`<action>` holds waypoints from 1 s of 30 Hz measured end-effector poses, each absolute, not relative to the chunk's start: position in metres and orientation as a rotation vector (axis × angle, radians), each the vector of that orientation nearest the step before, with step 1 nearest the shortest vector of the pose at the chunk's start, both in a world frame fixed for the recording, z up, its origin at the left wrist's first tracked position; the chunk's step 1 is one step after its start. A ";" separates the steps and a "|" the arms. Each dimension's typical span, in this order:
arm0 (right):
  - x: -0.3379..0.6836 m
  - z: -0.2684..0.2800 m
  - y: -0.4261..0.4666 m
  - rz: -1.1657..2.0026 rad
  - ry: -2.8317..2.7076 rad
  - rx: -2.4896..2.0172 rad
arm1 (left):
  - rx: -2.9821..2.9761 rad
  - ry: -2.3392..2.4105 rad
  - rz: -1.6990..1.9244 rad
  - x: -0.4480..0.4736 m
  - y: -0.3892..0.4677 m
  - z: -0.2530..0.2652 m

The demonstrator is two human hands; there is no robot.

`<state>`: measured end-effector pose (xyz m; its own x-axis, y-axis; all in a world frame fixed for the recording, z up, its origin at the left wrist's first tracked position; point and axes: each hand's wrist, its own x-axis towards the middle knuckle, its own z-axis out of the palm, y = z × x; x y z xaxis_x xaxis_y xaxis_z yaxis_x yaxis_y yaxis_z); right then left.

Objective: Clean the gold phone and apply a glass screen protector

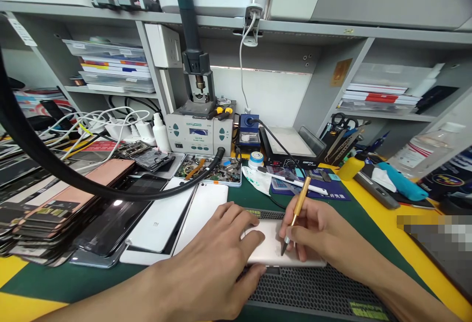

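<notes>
A pale pinkish phone [271,243] lies flat on a black perforated mat [295,287], seemingly back side up. My left hand [217,253] grips its left end, fingers over the far edge and thumb along the near side. My right hand [317,228] is closed in a pen grip around a slim gold-handled tool [301,199] with a dark pointed tip. That tip meets the phone's surface near its middle, or hovers just over it; I cannot tell which. The right fingers cover part of the phone's right half.
Stacked phones and screens [55,209] fill the left, beside white phones [162,219]. A black hose [110,191] arcs across to the soldering station [199,132]. A tray of small parts [210,169] sits behind my hands. At right are a yellow bottle [350,167] and a clear bottle [424,150].
</notes>
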<state>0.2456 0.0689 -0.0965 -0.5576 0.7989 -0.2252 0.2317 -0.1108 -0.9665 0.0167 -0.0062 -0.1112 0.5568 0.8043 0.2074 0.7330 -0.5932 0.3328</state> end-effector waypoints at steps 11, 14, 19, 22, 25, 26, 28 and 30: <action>0.247 -0.098 0.069 1.697 -1.759 -1.121 | 2.600 1.292 0.522 0.016 -0.005 -0.113; 0.247 -0.097 0.069 1.700 -1.762 -1.126 | 2.603 1.291 0.520 0.017 -0.004 -0.113; 0.246 -0.097 0.070 1.704 -1.757 -1.131 | 2.604 1.300 0.507 0.018 -0.003 -0.111; 0.245 -0.096 0.070 1.709 -1.751 -1.142 | 2.605 1.301 0.503 0.017 -0.004 -0.111; 0.244 -0.094 0.070 1.688 -1.741 -1.164 | 2.611 1.300 0.503 0.017 -0.005 -0.112; 0.244 -0.094 0.069 1.679 -1.734 -1.170 | 2.613 1.299 0.503 0.016 -0.006 -0.112; 0.244 -0.093 0.069 1.682 -1.729 -1.171 | 2.616 1.300 0.504 0.017 -0.006 -0.112; 0.243 -0.093 0.069 1.701 -1.728 -1.164 | 2.617 1.300 0.508 0.017 -0.005 -0.112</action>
<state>0.2435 0.0690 -0.0932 -0.5441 0.8042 -0.2392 0.2518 -0.1155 -0.9609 0.0168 -0.0054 -0.1116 0.5606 0.7974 0.2234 0.7375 -0.6035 0.3031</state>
